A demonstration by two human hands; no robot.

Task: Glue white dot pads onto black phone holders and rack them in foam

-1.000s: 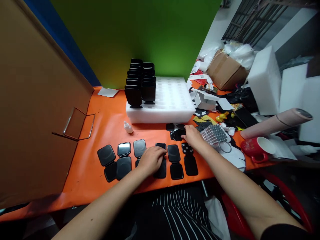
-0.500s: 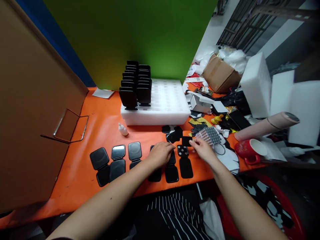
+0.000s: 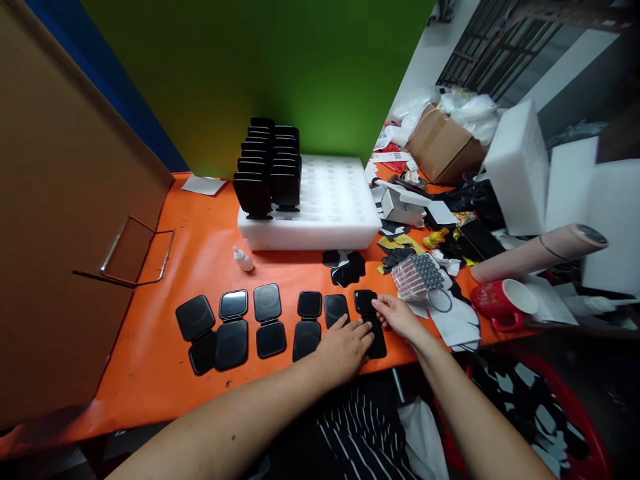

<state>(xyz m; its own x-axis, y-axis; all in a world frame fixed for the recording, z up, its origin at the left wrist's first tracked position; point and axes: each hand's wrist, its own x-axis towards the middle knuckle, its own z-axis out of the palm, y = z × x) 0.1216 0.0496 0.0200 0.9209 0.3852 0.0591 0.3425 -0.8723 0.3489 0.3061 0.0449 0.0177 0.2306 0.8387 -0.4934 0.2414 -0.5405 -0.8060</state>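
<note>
Several hinged black square cases (image 3: 231, 345) lie unfolded in a row on the orange table (image 3: 200, 233). My left hand (image 3: 345, 347) lies with its fingers spread over the lower part of the rightmost case (image 3: 380, 345), partly covering the case beside it. At the rightmost case's upper part (image 3: 364, 300), my right hand (image 3: 390, 313) pinches a black square piece at its right edge, laid over that part. The silver dots there are now covered. Black and dark cut pieces (image 3: 349, 268) lie loosely behind the cases.
A white foam block (image 3: 320, 233) holds upright black cases (image 3: 253, 195) at the back. A small white bottle (image 3: 243, 259) stands before it. On the right are a magnet pack (image 3: 415, 275), a red mug (image 3: 503, 301) and a pink flask (image 3: 540, 253). A wire handle (image 3: 163, 257) is at left.
My left hand has moved right and down onto the rightmost case. My right hand has brought the black piece down over the dotted part, hiding the dots.
</note>
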